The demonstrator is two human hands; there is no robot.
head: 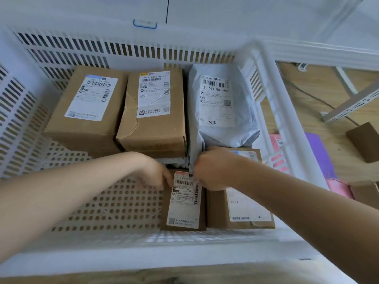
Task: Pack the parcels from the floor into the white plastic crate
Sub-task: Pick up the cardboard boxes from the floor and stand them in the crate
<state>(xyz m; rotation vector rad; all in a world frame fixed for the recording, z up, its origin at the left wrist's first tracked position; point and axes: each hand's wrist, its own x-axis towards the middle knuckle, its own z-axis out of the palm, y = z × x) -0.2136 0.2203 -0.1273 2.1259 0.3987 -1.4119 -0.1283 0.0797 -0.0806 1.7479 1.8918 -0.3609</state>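
The white plastic crate (127, 251) fills the view. Along its far wall stand two brown cardboard boxes (82, 128) (151, 132) and a grey plastic mailer bag (217, 111). Near the front lie a small labelled brown box (184, 210) and a flatter brown box (242, 212) to its right. My left hand (155, 173) touches the small box's far left corner, fingers curled on its edge. My right hand (213, 169) is closed on the grey mailer's lower edge, above the small box.
The crate's perforated floor (114, 206) lies bare at the front left. Outside the right wall, on the wooden floor, lie pink parcels (276, 142), a purple parcel (320, 152) and a brown box (365, 140). A metal shelf rail (352, 103) and a cable lie further back.
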